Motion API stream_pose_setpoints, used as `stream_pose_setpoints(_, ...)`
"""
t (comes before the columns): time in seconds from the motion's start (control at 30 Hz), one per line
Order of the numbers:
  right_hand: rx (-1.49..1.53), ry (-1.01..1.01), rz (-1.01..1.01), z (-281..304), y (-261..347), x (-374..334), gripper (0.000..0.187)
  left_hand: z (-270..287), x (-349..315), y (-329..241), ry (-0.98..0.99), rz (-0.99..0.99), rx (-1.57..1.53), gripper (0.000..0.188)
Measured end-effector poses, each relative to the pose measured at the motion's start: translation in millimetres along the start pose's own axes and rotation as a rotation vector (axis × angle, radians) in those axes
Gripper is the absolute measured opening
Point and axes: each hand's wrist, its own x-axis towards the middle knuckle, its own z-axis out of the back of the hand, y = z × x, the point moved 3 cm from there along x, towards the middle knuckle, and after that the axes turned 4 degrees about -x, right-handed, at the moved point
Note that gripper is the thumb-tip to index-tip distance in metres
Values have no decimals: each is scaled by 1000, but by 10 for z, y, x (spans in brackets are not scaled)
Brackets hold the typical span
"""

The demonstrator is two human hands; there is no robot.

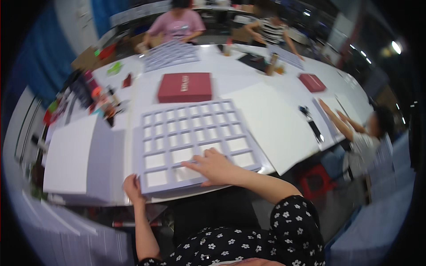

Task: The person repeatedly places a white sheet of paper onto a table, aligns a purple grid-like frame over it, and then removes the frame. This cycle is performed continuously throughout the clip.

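A lavender grid tray (182, 189) with several rows of rectangular cells lies at the table's near edge; white shows inside its cells. The far cells are small, the near ones larger. At its near left corner, my left hand (133, 188) is closed against the edge, fingers bent and partly hidden. My right hand (214, 167) rests over the larger cells near the front, palm down with the fingers spread. Its fingertips touch the dividers, and nothing shows in its grasp.
Beyond the tray sits a dark red box (185, 88). A stack of white sheets (71, 157) stands left; a large white board (279, 133) lies right. A tape-like black tool (315, 131), bottles (271, 64) and a smaller red box (312, 82) are farther off. Other people work around the table.
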Motion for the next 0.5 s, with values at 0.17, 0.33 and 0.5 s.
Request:
stream_pose_setpoints(0.17,28,-312,-92,-126,-34,-513,89,-84,41,-226,56,209,-214,20)
stream_pose_setpoints(0.33,229,-539,-403,-188,-463,-1275,79,86,13,-83,92,318,-405,24)
stream_pose_setpoints(0.5,755,-1020,-974,-295,-1350,-2327,48,-60,28,17,110,339,-553,27)
